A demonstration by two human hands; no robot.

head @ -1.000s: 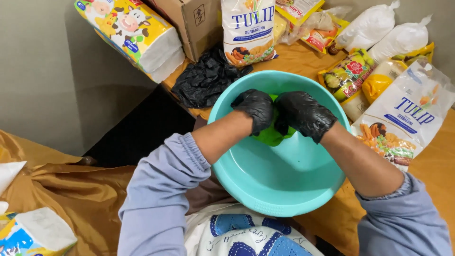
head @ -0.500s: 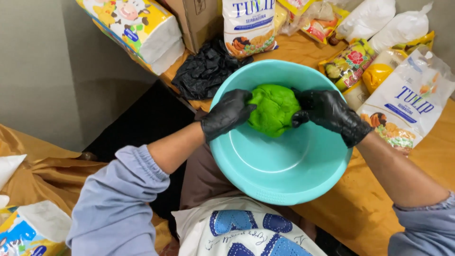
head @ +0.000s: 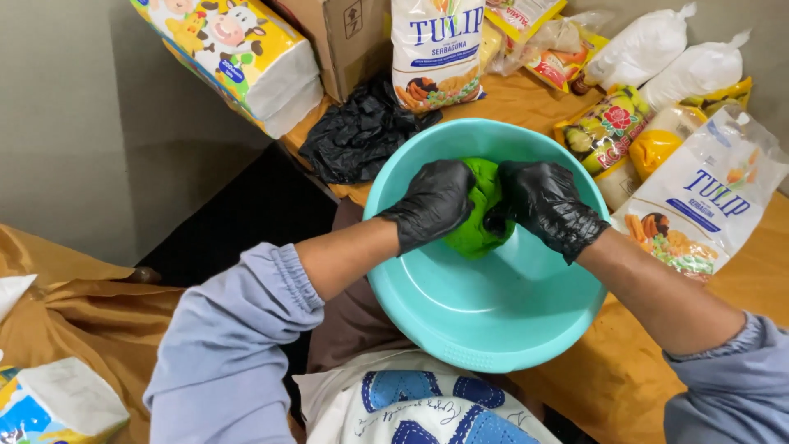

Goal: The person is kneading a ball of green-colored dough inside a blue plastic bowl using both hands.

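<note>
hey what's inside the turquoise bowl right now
A lump of green dough sits inside the turquoise bowl, pressed between the left hand and right hand, both in black gloves. The gloves cover the dough's sides.

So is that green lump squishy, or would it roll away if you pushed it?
Probably squishy: the green dough bulges between the left hand and right hand pressing it. It looks soft rather than stiff. It likely wouldn't roll far, since it sits inside the deep bowl.
</note>
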